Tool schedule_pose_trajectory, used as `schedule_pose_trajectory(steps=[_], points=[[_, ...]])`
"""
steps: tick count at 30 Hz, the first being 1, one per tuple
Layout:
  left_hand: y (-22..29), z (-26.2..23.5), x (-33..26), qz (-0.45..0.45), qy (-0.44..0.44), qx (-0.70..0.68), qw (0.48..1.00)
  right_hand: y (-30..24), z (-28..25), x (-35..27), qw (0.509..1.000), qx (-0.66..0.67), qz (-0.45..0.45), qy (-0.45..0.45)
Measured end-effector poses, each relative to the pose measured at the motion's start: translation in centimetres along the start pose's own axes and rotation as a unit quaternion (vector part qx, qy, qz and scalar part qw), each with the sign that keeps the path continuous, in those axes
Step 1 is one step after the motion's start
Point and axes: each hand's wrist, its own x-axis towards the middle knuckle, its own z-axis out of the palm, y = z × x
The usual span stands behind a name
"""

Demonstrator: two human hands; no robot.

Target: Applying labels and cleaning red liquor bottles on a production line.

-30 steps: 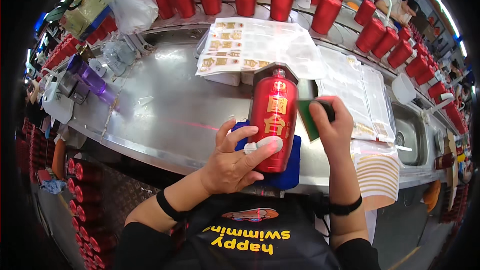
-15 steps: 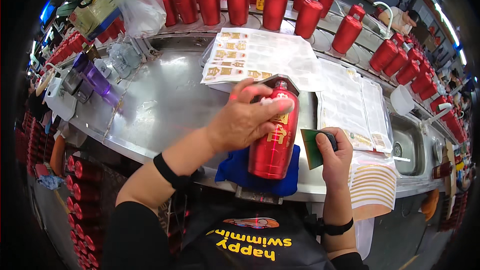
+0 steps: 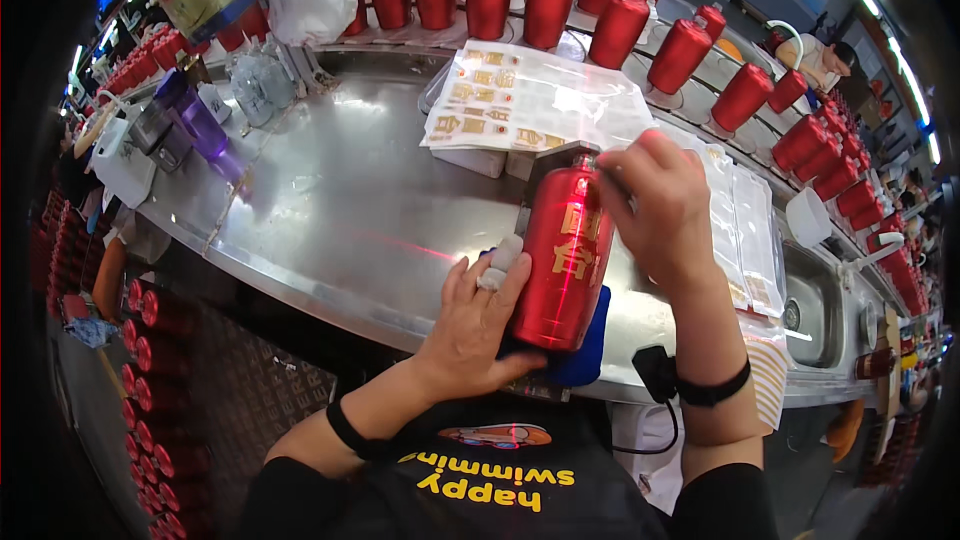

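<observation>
A glossy red bottle (image 3: 560,260) with gold lettering leans tilted on a blue cloth (image 3: 588,345) at the bench's front edge. My left hand (image 3: 475,325) holds its lower left side, thumb by the base and fingers along the body. White covers wrap some of those fingertips. Beside the bottle's neck, my right hand (image 3: 660,205) is closed with bent fingers; what it pinches, if anything, is hidden. The green scraper seen earlier is out of sight. A thin red light line crosses the bottle.
Sheets of gold decals (image 3: 540,95) lie behind the bottle. Red bottles (image 3: 488,0) line a curved conveyor (image 3: 660,90) at the back. A purple tumbler (image 3: 195,120) stands left, a sink (image 3: 815,290) right. Another person (image 3: 825,60) sits at far right.
My left hand has moved from the bottle's upper front down to its lower left side. My right hand has risen from beside the bottle to its neck. The view has shifted slightly.
</observation>
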Motion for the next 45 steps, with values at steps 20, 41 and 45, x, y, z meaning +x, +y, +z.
schedule_pose_trajectory(steps=[20,41,45], points=[[-1.8,2.4,-0.6,-0.008,-0.004,-0.043,0.999,10.4,-6.8,-15.9,0.973,-0.019,0.229,-0.031],[-2.2,2.7,-1.2,-0.049,0.009,-0.07,0.996,19.4,-12.4,-19.8,0.95,-0.237,0.131,-0.155],[-1.7,2.3,-0.9,-0.05,-0.002,-0.045,0.998,18.7,-12.6,-19.2,0.952,-0.238,0.126,-0.146]])
